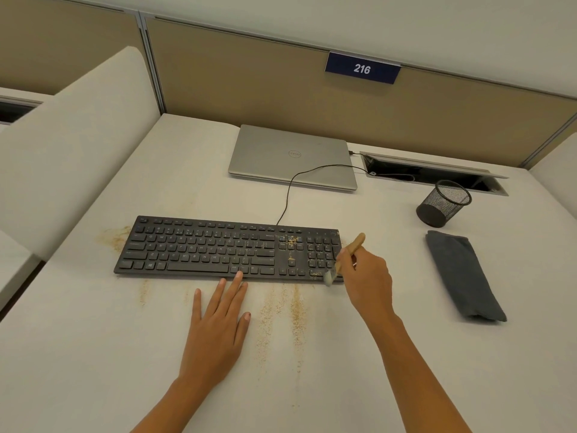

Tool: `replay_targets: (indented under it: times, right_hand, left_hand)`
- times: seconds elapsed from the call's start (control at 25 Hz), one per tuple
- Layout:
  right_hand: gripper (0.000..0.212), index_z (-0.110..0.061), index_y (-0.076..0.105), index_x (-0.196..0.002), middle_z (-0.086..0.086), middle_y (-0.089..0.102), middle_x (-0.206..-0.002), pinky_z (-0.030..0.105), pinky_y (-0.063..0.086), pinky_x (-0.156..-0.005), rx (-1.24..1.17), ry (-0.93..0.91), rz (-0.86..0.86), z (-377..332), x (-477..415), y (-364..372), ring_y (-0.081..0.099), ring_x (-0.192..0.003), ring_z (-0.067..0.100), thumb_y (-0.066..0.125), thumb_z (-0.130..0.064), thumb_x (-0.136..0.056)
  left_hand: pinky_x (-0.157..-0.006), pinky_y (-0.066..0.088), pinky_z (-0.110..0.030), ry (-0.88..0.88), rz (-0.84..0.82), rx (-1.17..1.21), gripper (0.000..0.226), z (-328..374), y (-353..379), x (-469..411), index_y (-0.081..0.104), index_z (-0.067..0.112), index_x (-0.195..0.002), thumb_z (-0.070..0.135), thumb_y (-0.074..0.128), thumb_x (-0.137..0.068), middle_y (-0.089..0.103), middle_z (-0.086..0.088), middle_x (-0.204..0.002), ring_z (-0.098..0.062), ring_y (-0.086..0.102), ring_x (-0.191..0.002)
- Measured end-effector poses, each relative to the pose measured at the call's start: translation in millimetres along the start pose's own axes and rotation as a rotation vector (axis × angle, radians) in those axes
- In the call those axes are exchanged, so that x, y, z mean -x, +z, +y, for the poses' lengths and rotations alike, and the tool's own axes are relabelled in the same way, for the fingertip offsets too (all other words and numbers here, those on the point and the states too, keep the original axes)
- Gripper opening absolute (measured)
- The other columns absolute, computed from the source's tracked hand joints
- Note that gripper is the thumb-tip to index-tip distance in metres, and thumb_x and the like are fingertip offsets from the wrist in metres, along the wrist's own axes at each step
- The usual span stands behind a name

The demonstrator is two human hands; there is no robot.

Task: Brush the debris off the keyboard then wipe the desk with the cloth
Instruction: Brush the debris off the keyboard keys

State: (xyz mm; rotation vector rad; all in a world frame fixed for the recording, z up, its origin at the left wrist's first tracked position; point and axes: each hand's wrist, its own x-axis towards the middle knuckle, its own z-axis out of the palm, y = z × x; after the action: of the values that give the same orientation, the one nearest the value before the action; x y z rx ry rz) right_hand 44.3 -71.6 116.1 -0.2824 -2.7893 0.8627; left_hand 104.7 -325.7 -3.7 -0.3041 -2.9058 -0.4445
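Black wired keyboard (203, 248) near right corner sits under the pale bristles of a small wooden-handled brush (354, 243). Right hand (367, 276) grips the brush handle, fingers curled round it, bristles pointing down and left. Left hand (215, 323) lies flat, palm down on the white desk (93, 339), fingers straight, middle fingertip touching the keyboard's near edge. Tan crumb debris (292, 242) is scattered on the keyboard's right section, with more in streaks on the desk near the keyboard and a patch at its far left corner. Keyboard lies mid-desk, cable running far. Folded dark grey cloth (462, 276) lies on the desk right of the right hand, well apart. Black mesh pen cup (443, 203) stands tilted just beyond the cloth. Closed silver laptop (290, 157) sits far of the keyboard.
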Motion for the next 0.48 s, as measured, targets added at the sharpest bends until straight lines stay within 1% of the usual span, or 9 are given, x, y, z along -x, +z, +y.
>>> replay_targets:
  times: [0.04,0.12,0.2,0.24,0.36,0.4,0.48]
  right_hand:
    - [0.037,-0.010,0.065,-0.086,0.001,0.063,-0.069,0.028,0.040,-0.052,-0.039,-0.020,0.005,-0.5,1.7,0.6,0.056,-0.061,0.014,0.042,-0.035,-0.102]
    - [0.031,-0.018,0.063,-0.088,-0.006,0.062,-0.075,0.028,0.042,-0.057,-0.061,-0.075,-0.074,-2.2,3.7,4.1,0.056,-0.068,0.011,0.042,-0.036,-0.101]
    - [0.032,-0.016,0.060,-0.085,-0.005,0.062,-0.074,0.030,0.041,-0.057,0.013,-0.089,-0.172,-3.3,5.3,7.8,0.054,-0.065,0.013,0.042,-0.037,-0.101]
    - [0.033,-0.015,0.060,-0.084,-0.005,0.062,-0.073,0.030,0.040,-0.056,0.029,-0.077,-0.172,-2.5,5.2,8.8,0.053,-0.063,0.012,0.042,-0.036,-0.102]
    - [0.031,-0.015,0.061,-0.088,-0.006,0.060,-0.073,0.025,0.032,-0.054,-0.037,-0.032,-0.033,-2.2,7.8,7.6,0.050,-0.062,0.009,0.042,-0.035,-0.102]
    - [0.031,-0.015,0.063,-0.090,-0.006,0.060,-0.074,0.024,0.031,-0.053,-0.029,-0.024,-0.021,-2.4,9.5,8.0,0.050,-0.062,0.009,0.042,-0.035,-0.101]
    - [0.034,-0.014,0.065,-0.090,-0.007,0.059,-0.070,0.022,0.030,-0.052,0.004,-0.014,-0.052,-3.5,12.4,9.9,0.050,-0.060,0.009,0.041,-0.035,-0.102]
  left_hand:
    - [-0.118,0.012,-0.053,0.001,0.002,-0.002,0.057,0.3,-0.2,0.1,0.034,0.017,-0.153,0.041,0.021,-0.103,0.021,0.005,-0.164,-0.021,0.024,-0.149]
    - [-0.119,0.011,-0.052,0.003,0.006,-0.002,0.057,0.6,-0.3,0.2,0.034,0.017,-0.153,0.041,0.021,-0.103,0.022,0.005,-0.164,-0.022,0.025,-0.149]
    - [-0.119,0.010,-0.051,0.003,0.003,-0.003,0.057,1.0,-0.1,-0.2,0.034,0.017,-0.153,0.041,0.021,-0.103,0.022,0.005,-0.163,-0.022,0.025,-0.149]
    - [-0.119,0.010,-0.052,0.002,0.001,-0.003,0.057,1.4,-0.1,-0.4,0.034,0.017,-0.154,0.041,0.021,-0.103,0.021,0.005,-0.164,-0.021,0.025,-0.149]
    - [-0.119,0.010,-0.052,0.000,-0.002,0.002,0.057,1.7,-0.3,-0.7,0.033,0.017,-0.154,0.041,0.020,-0.103,0.021,0.006,-0.164,-0.021,0.023,-0.149]
    - [-0.119,0.010,-0.052,0.000,0.000,0.002,0.057,1.5,-0.3,-0.3,0.033,0.017,-0.154,0.041,0.020,-0.103,0.021,0.006,-0.164,-0.021,0.023,-0.149]
    - [-0.119,0.009,-0.052,-0.001,0.002,0.001,0.057,0.5,-0.2,0.7,0.033,0.017,-0.154,0.041,0.020,-0.103,0.020,0.006,-0.164,-0.021,0.023,-0.150]
